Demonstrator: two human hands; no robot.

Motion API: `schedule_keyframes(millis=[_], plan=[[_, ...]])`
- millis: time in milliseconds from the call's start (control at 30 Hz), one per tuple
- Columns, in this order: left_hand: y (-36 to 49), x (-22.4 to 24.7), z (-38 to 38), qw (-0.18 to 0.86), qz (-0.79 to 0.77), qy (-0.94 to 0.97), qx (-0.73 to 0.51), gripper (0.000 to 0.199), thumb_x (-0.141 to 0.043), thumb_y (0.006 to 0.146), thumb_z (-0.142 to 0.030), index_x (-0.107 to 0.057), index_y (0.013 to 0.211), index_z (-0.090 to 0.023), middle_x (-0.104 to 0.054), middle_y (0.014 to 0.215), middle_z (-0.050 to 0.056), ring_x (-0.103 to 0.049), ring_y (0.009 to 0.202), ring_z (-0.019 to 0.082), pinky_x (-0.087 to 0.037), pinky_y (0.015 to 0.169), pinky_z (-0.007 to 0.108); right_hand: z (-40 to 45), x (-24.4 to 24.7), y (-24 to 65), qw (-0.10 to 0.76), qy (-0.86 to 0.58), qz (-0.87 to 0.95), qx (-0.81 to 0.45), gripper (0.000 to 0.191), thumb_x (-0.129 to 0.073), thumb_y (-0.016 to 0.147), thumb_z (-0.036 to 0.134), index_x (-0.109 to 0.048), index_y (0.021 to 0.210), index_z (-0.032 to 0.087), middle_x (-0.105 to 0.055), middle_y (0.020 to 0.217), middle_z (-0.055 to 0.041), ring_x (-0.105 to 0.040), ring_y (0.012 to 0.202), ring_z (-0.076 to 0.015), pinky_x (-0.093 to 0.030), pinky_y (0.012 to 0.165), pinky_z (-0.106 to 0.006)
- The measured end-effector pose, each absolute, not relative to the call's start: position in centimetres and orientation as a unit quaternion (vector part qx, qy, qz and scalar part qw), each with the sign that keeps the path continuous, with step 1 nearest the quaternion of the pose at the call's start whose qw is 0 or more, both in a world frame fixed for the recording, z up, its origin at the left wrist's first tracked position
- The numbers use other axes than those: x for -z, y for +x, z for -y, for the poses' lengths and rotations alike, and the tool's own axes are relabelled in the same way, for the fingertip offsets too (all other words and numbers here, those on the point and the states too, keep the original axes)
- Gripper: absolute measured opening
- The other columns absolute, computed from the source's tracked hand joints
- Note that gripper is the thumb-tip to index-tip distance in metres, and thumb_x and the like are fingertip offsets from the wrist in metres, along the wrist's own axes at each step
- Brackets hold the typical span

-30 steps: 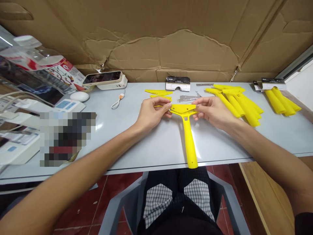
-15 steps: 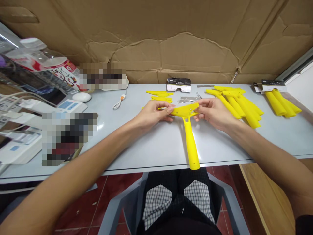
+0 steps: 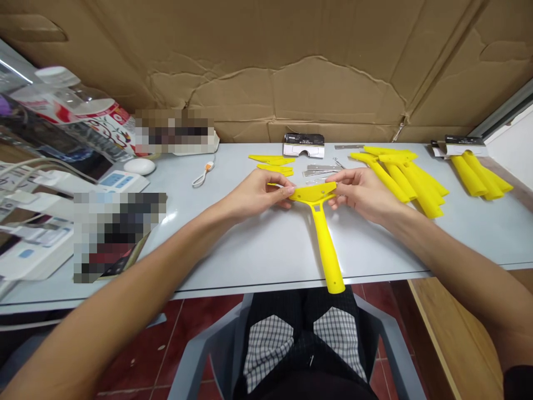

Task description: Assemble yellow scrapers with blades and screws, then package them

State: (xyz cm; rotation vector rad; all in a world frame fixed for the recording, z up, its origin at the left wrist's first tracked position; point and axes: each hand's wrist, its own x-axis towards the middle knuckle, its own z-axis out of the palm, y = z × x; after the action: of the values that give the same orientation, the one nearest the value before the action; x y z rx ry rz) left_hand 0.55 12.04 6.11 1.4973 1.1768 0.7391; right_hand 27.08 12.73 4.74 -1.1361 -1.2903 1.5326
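A yellow plastic scraper (image 3: 327, 239) lies across the front of the table, its wide head away from me and its hollow handle end poking past the table edge. My left hand (image 3: 266, 191) pinches the left end of the head between thumb and fingers. At the right end, the fingers of my right hand (image 3: 353, 191) are closed on the head. A thin shiny strip (image 3: 315, 181) shows just beyond the head; whether it touches the scraper I cannot tell. Behind it lie metal blades (image 3: 320, 169) and loose yellow head plates (image 3: 272, 161).
Several yellow scrapers (image 3: 406, 172) are heaped at right, with more yellow handles (image 3: 481, 175) beside them. A small black-and-white box (image 3: 303, 145) stands against the cardboard (image 3: 250, 61). At left are a bottle (image 3: 104, 119), a white mouse (image 3: 139, 166) and power strips (image 3: 37, 253).
The scraper's head has tilted a little, lower toward me, and its handle end has swung slightly right and nearer. The shiny strip now shows behind the head. Both hands still grip it.
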Motion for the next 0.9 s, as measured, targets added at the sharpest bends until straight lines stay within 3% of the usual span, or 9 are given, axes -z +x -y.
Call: schedule_keyframes(millis=[233, 400, 733, 833, 900], plan=[[0.44, -5.75, -12.29, 0.533, -0.464, 0.635, -0.312, 0.026, -0.091, 0.087, -0.033, -0.074, 0.089, -0.014, -0.082, 0.086, 0.009, -0.08, 0.074, 0.02, -0.065, 0.08, 0.036, -12.7, -4.53, 27.25, 0.401, -0.418, 0.52, -0.628, 0.011, -0.085, 0.083, 0.014, -0.078, 0.089, 0.018, -0.083, 0.088, -0.0097, -0.075, 0.063, -0.0167, -0.065, 0.062, -0.03], [0.61, -5.62, -12.25, 0.543, -0.457, 0.609, -0.354, 0.039, -0.096, 0.078, -0.029, -0.066, 0.1, -0.018, -0.081, 0.081, 0.005, -0.079, 0.07, 0.019, -0.062, 0.074, 0.033, -12.55, -4.86, 27.25, 0.396, -0.416, 0.522, -0.63, 0.012, -0.086, 0.083, 0.014, -0.078, 0.091, 0.018, -0.083, 0.086, -0.0096, -0.075, 0.063, -0.0166, -0.063, 0.062, -0.029], [0.77, -5.43, -12.2, 0.527, -0.438, 0.613, -0.393, 0.04, -0.092, 0.077, -0.018, -0.058, 0.099, -0.02, -0.08, 0.076, 0.001, -0.078, 0.066, 0.016, -0.059, 0.068, 0.027, -12.31, -5.3, 27.32, 0.404, -0.405, 0.508, -0.644, 0.015, -0.089, 0.081, 0.016, -0.081, 0.094, 0.018, -0.081, 0.086, -0.0086, -0.074, 0.064, -0.017, -0.065, 0.068, -0.033], [0.78, -5.52, -12.19, 0.524, -0.434, 0.613, -0.401, 0.039, -0.09, 0.078, -0.016, -0.057, 0.097, -0.021, -0.078, 0.074, -0.001, -0.077, 0.065, 0.015, -0.06, 0.068, 0.027, -12.35, -5.35, 27.41, 0.408, -0.391, 0.498, -0.657, 0.015, -0.089, 0.088, 0.031, -0.083, 0.095, 0.019, -0.079, 0.09, -0.0081, -0.075, 0.067, -0.0183, -0.066, 0.071, -0.035], [0.85, -5.6, -12.13, 0.519, -0.437, 0.612, -0.405, 0.038, -0.089, 0.078, -0.013, -0.056, 0.096, -0.021, -0.077, 0.074, -0.001, -0.077, 0.065, 0.015, -0.06, 0.068, 0.027, -12.4, -5.35, 27.47, 0.409, -0.385, 0.493, -0.664, 0.029, -0.089, 0.091, 0.046, -0.084, 0.096, 0.019, -0.077, 0.088, -0.0082, -0.077, 0.07, -0.0201, -0.066, 0.071, -0.035]])
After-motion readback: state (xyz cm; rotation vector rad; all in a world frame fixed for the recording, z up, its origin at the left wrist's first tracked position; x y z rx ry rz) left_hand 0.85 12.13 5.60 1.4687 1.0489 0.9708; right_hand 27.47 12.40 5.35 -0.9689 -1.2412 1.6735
